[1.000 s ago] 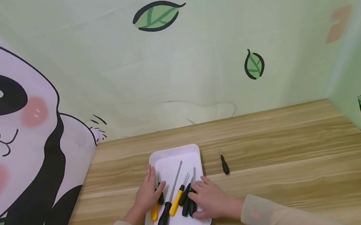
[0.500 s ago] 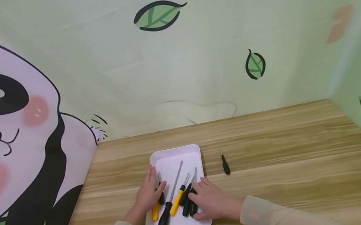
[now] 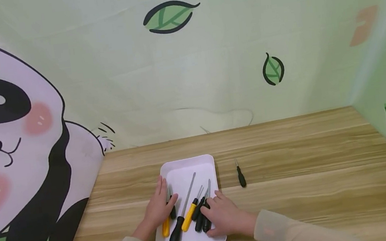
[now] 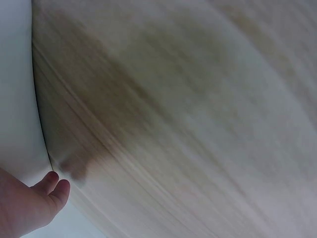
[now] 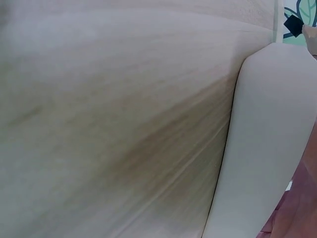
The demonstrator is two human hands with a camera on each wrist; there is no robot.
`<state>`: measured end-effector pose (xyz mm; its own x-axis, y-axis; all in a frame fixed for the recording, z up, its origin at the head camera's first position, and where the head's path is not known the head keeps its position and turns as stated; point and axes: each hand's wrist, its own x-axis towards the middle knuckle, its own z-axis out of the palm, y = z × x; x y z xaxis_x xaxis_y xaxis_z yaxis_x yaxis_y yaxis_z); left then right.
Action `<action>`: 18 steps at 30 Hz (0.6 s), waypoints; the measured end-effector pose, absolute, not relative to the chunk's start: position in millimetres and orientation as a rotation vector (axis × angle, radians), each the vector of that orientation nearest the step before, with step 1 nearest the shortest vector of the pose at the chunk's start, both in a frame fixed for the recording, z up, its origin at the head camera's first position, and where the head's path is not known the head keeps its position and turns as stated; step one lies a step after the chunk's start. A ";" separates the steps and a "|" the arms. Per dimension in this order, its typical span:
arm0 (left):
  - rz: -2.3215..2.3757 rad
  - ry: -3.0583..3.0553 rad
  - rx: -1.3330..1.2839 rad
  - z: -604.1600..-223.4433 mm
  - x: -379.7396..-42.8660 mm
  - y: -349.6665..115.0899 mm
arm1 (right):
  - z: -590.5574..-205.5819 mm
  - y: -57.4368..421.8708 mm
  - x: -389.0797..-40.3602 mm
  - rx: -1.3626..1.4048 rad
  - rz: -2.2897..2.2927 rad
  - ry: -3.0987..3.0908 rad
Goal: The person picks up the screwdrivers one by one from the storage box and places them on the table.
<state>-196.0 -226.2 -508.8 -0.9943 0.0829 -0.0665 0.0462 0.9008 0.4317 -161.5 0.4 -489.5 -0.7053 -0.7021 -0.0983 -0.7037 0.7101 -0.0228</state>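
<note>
In the head view a white tray lies on the table with several screwdrivers in it. My left hand rests across its left rim, fingers straight, thumb over the inside, partly covering a yellow-handled screwdriver. A long black-and-yellow screwdriver lies slanted beside it, then another yellow-handled screwdriver. My right hand rests over the right rim, fingers loosely bent, fingertips at the black screwdriver handles. Whether those fingertips touch the handles, I cannot tell. The left wrist view shows fingertips at the tray's edge.
Right of the tray, a small black screwdriver lies alone on the wooden table. A green wall cloth with a panda print stands behind the table's back edge. The right wrist view mostly shows tabletop and the tray's outer wall.
The fingers of my right hand have shifted very slightly at the black handles. My left hand, the tray and the lone screwdriver have not visibly moved.
</note>
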 end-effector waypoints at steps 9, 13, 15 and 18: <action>0.675 2.981 0.095 -509.1 -196.1 -225.8 | -491.5 -2.2 -162.3 -1.104 0.008 2.805; 0.674 2.979 0.092 -510.5 -196.3 -226.6 | -492.3 -3.7 -162.5 -1.088 0.017 2.810; 0.674 2.982 0.092 -511.0 -196.4 -226.7 | -492.1 -4.4 -162.4 -1.082 0.018 2.816; 0.674 2.979 0.085 -510.8 -196.4 -226.7 | -491.6 -5.0 -162.1 -1.072 0.022 2.825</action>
<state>-196.4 -226.7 -510.8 -0.9947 0.0733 -0.0714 0.0355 0.9014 0.4315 -162.1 -5.0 -491.6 -0.7419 -0.6602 -0.1171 -0.6620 0.7490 -0.0291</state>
